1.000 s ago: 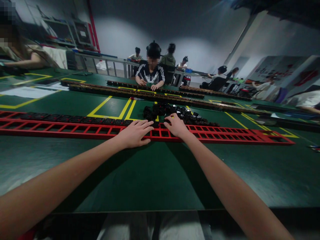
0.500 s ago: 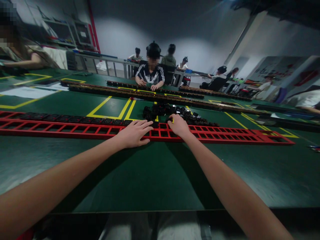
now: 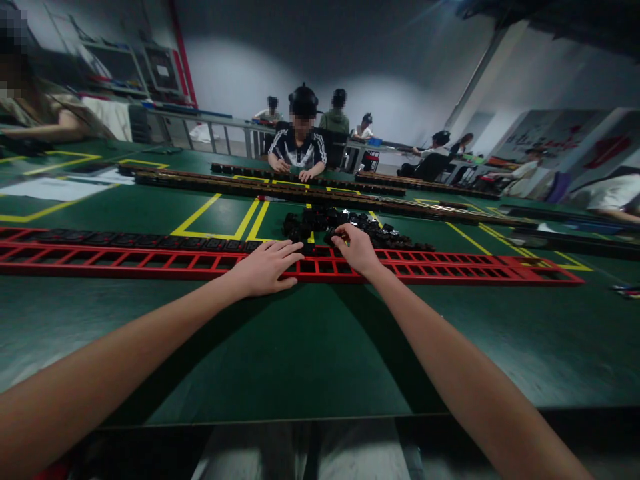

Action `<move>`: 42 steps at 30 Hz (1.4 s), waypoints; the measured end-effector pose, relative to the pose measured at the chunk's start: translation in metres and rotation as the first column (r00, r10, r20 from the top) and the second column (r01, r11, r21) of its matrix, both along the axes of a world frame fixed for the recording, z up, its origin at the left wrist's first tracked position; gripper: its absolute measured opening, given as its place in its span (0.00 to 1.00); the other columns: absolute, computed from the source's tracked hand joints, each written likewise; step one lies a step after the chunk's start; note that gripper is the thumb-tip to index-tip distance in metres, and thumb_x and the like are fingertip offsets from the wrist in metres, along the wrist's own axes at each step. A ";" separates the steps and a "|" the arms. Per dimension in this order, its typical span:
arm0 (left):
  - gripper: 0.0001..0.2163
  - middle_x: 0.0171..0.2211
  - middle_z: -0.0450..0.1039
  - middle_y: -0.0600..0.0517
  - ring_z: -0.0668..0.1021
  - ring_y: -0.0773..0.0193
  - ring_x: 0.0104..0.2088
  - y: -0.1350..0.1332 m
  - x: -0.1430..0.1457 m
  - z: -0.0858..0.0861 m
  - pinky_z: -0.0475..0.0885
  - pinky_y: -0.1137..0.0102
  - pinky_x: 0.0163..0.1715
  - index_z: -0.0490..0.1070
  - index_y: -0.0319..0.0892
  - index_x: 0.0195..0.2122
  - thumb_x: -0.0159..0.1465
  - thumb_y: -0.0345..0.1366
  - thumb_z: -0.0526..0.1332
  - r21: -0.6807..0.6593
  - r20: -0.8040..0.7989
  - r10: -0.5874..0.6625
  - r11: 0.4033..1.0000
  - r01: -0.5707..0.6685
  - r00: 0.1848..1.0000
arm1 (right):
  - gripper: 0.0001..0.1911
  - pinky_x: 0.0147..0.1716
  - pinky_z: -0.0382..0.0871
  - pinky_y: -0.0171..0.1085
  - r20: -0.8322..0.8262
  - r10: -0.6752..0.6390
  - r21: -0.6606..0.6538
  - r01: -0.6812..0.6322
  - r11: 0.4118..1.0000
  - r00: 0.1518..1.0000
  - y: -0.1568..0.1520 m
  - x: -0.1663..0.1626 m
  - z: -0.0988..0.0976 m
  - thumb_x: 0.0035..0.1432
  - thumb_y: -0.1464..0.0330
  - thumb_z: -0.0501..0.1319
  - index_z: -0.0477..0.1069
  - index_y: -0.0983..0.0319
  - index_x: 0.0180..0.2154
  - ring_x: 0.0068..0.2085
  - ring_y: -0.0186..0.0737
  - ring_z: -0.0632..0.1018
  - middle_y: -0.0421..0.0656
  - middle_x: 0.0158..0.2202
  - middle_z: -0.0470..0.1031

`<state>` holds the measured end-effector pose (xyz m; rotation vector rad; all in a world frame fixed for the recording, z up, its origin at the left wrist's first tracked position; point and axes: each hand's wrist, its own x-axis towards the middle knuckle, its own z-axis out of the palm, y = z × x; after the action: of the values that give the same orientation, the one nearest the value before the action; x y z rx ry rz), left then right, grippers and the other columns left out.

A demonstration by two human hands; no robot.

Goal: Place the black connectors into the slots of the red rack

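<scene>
A long red frame [image 3: 430, 275] with ladder-like openings lies across the green table. Square black socket-like modules [image 3: 165, 241] sit in a row in its far left part. Over the frame's middle, at the right end of that row, my left hand [image 3: 267, 267] rests flat with fingers stretched. Just to its right, my right hand [image 3: 356, 248] pinches a small black module [image 3: 330, 235] above the frame's far rail. Beyond both hands is a heap of loose black modules [image 3: 320, 219]. The right fingertips partly hide the held piece.
Long dark strips [image 3: 280, 189] lie across the table behind the heap. White paper sheets [image 3: 55, 188] are at the left. A co-worker [image 3: 299, 143] sits opposite, and other people are farther back. Yellow tape [image 3: 255, 220] marks the green table [image 3: 280, 360].
The black module now shows between my right fingertips, which have tilted slightly. My left hand stays on the frame. The whole view has shifted slightly.
</scene>
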<state>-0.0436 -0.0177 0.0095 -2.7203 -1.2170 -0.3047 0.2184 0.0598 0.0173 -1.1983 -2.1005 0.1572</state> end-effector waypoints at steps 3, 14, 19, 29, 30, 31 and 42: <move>0.25 0.70 0.53 0.44 0.60 0.46 0.68 -0.001 0.000 0.001 0.56 0.52 0.64 0.64 0.42 0.63 0.69 0.48 0.56 0.000 -0.006 0.000 1.000 0.000 1.000 | 0.08 0.45 0.70 0.40 0.004 0.132 -0.050 -0.132 0.990 0.991 -0.007 0.001 0.002 0.63 0.68 0.59 0.73 0.62 0.44 0.43 0.42 0.77 0.46 0.42 0.78; 0.25 0.70 0.53 0.44 0.61 0.46 0.67 -0.001 0.000 0.002 0.56 0.52 0.64 0.64 0.43 0.63 0.68 0.49 0.56 0.000 0.004 -0.001 1.000 0.001 1.000 | 0.10 0.47 0.70 0.42 0.105 0.223 -0.065 -0.218 0.974 0.969 -0.012 0.001 0.002 0.63 0.72 0.59 0.74 0.61 0.46 0.45 0.42 0.77 0.46 0.45 0.77; 0.25 0.70 0.53 0.44 0.61 0.46 0.67 -0.001 0.000 0.000 0.57 0.52 0.63 0.64 0.43 0.63 0.69 0.49 0.56 0.007 -0.009 -0.001 1.000 0.001 1.000 | 0.10 0.48 0.70 0.41 0.117 0.225 -0.027 -0.223 0.974 0.967 -0.012 0.000 0.001 0.63 0.72 0.60 0.73 0.63 0.46 0.46 0.41 0.76 0.47 0.45 0.77; 0.25 0.70 0.53 0.44 0.61 0.45 0.67 -0.001 0.001 0.001 0.57 0.51 0.64 0.64 0.42 0.63 0.69 0.49 0.56 0.007 -0.022 0.009 1.000 -0.009 1.000 | 0.10 0.52 0.68 0.43 0.193 0.230 -0.013 -0.232 0.973 0.954 -0.013 -0.001 0.002 0.65 0.71 0.58 0.73 0.62 0.48 0.49 0.43 0.74 0.48 0.47 0.76; 0.25 0.70 0.53 0.44 0.61 0.46 0.67 -0.001 0.001 0.001 0.56 0.52 0.64 0.64 0.43 0.63 0.69 0.49 0.56 0.008 -0.024 0.010 1.000 -0.010 1.000 | 0.10 0.52 0.68 0.44 0.205 0.232 0.000 -0.237 0.972 0.951 -0.013 -0.001 0.002 0.65 0.71 0.59 0.74 0.62 0.47 0.49 0.44 0.74 0.48 0.47 0.76; 0.25 0.70 0.53 0.44 0.60 0.46 0.67 -0.001 0.001 0.001 0.56 0.52 0.64 0.64 0.43 0.63 0.69 0.49 0.56 0.010 -0.025 0.011 1.000 -0.010 1.000 | 0.10 0.52 0.67 0.44 0.216 0.234 0.013 -0.243 0.970 0.948 -0.013 -0.001 0.002 0.65 0.71 0.59 0.74 0.62 0.47 0.50 0.44 0.74 0.48 0.47 0.76; 0.25 0.70 0.54 0.43 0.61 0.45 0.67 -0.001 0.001 0.001 0.57 0.51 0.64 0.65 0.42 0.63 0.69 0.48 0.57 0.017 -0.023 0.003 1.000 -0.002 1.000 | 0.09 0.48 0.70 0.43 0.233 0.236 0.045 -0.253 0.967 0.943 -0.012 -0.003 0.001 0.64 0.74 0.60 0.73 0.65 0.46 0.46 0.45 0.76 0.50 0.46 0.77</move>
<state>-0.0427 -0.0188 0.0100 -2.7000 -1.2060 -0.2820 0.2157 0.0478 0.0180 -0.9443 -2.4305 0.0557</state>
